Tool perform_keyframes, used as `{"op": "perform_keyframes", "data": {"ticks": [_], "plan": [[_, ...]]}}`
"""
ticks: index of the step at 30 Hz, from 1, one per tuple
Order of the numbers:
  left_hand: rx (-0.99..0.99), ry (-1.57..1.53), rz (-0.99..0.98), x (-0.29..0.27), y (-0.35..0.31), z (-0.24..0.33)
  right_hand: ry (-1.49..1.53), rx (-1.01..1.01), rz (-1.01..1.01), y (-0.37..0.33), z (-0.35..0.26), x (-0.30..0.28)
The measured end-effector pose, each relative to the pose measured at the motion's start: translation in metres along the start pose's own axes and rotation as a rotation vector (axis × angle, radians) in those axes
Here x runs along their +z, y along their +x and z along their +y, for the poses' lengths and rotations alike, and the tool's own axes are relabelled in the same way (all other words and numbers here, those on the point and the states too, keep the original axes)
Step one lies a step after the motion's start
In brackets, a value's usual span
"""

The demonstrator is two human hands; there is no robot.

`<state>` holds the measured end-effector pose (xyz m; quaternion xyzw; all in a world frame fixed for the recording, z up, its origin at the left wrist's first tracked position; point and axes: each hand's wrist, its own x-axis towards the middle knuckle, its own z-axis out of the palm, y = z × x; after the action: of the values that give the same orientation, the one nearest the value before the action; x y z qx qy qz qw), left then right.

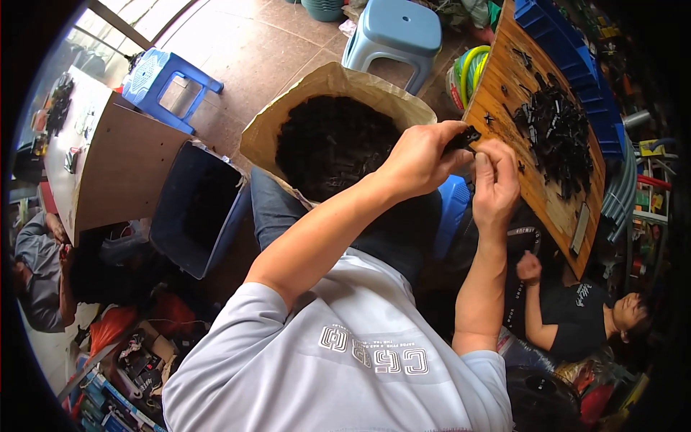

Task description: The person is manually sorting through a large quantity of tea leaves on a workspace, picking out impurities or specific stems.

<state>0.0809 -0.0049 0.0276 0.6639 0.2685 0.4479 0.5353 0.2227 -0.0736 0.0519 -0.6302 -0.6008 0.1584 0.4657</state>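
My left hand (425,160) grips a small black part (469,135), which looks like plastic, near the left edge of a wooden board. Close against it, my right hand (497,176) is closed, thumb pressed to curled fingers; whatever is in that pinch is too small to make out. Beyond my hands, a heap of similar black parts (551,133) lies on the wooden board (504,72), with a few loose ones near its edge. To the left of my hands, an open paper sack (263,137) holds a mass of black parts (331,144).
A blue bin (169,209) stands left of my legs, beside a table (129,158). Two blue stools (399,32) (155,75) stand farther off. A long blue tray (576,65) borders the board. One person (579,320) sits at right, another (47,266) at left.
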Motion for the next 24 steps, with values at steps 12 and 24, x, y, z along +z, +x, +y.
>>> {"op": "perform_keyframes", "data": {"ticks": [12, 24], "plan": [[-0.02, -0.082, 0.055, 0.002, -0.018, 0.004, 0.727, 0.173, -0.065, -0.002, -0.003, 0.017], [-0.401, -0.749, 0.112, -0.036, -0.017, -0.008, 0.567, 0.178, -0.232, -0.014, -0.011, 0.017]]}}
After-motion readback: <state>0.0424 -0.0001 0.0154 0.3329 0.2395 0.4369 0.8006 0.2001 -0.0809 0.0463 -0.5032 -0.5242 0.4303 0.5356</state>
